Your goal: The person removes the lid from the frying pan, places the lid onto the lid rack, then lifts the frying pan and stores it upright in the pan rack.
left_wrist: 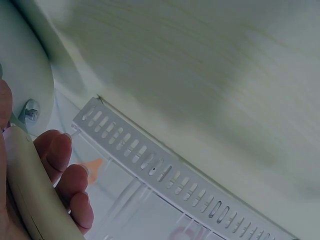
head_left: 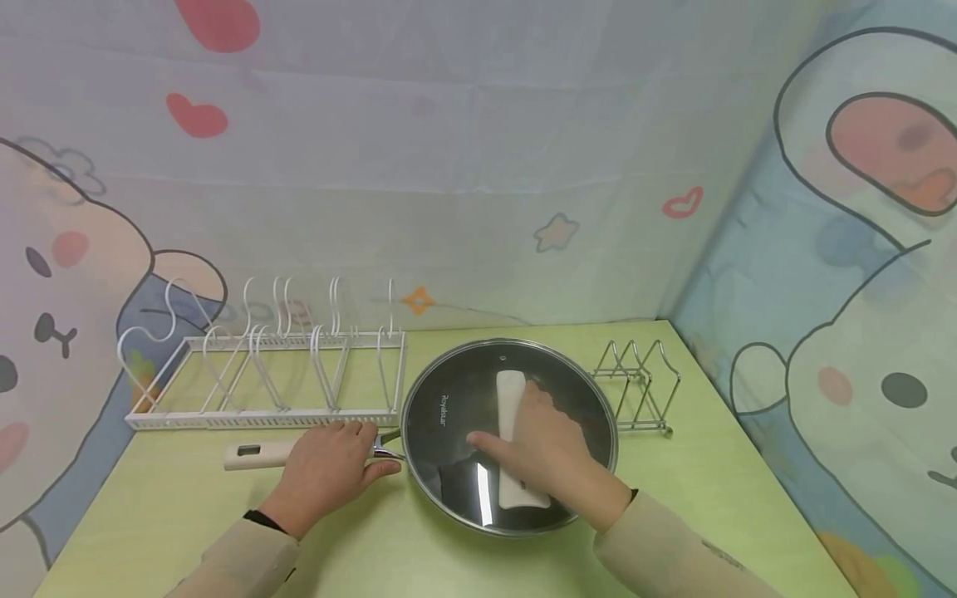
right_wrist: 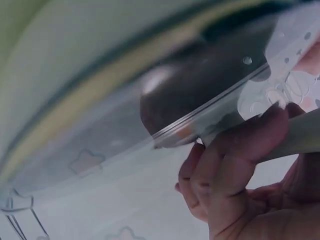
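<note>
A frying pan stands on the table under a round glass lid (head_left: 456, 465) marked Royalstar. My left hand (head_left: 332, 461) grips the pan's cream handle (head_left: 257, 455); in the left wrist view its fingers (left_wrist: 70, 175) curl around that handle (left_wrist: 30, 185). Over on the lid, my right hand (head_left: 549, 436) holds the long cream lid handle (head_left: 512, 390), thumb on the left side and fingers on the right. The right wrist view shows the fingers (right_wrist: 220, 175) curled at this lid handle (right_wrist: 300, 135). The lid sits on the pan's rim in the head view.
Behind the left hand stands a white wire rack (head_left: 262, 415) with upright dividers and a slotted edge. A smaller chrome rack (head_left: 635, 390) is just right of the pan. Printed cloth (head_left: 478, 166) hangs behind the pale green table (head_left: 718, 498).
</note>
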`<state>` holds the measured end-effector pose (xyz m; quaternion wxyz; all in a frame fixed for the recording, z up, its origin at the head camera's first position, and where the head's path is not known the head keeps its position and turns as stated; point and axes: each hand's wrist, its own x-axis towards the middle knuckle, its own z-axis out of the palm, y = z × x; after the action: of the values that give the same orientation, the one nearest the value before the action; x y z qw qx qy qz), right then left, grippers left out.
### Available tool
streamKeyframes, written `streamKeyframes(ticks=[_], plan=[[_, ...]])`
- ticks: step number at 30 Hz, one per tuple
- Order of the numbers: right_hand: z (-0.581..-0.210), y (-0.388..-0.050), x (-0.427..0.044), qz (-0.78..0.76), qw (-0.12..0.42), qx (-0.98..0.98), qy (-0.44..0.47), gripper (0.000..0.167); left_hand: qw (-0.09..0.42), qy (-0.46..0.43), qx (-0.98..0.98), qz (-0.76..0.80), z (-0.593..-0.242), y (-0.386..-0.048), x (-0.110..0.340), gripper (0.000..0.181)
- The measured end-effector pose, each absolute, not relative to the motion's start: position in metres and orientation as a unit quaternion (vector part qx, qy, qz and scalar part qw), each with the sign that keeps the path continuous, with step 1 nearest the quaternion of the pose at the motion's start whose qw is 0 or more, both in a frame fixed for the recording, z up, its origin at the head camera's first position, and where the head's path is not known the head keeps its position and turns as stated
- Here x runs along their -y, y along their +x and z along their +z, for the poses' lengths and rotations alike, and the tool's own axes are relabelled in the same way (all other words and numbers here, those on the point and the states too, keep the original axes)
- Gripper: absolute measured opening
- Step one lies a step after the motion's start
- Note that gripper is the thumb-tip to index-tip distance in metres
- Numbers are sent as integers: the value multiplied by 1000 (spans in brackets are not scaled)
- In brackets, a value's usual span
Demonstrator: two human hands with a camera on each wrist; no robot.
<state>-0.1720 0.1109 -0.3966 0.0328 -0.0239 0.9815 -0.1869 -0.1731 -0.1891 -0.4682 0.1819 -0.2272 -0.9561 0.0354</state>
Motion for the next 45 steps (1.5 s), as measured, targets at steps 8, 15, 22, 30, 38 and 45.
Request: streamKeyframes(ticks=[8, 15, 22, 30, 38, 45], plan=[[-391, -176, -105, -192, 76, -978, -11, 103, 173, -223, 959, 35, -468, -173, 189, 58], [-393, -183, -99, -206, 83, -975, 9, 100, 168, -220, 960, 38, -470, -174, 190, 58], [-396, -187, -99, -233, 85, -968, 32, 99, 175, -225, 958, 38, -471, -174, 190, 58], [-395, -185, -100, -258, 87, -961, 37, 96, 180, -227, 956, 38, -472, -175, 190, 58], [-396, -186, -102, -262, 84, -961, 29, 95, 191, -229, 954, 29, -473, -175, 190, 59], [-398, -187, -104, -249, 86, -964, 29, 98, 190, -229, 954, 28, -474, -176, 190, 60]])
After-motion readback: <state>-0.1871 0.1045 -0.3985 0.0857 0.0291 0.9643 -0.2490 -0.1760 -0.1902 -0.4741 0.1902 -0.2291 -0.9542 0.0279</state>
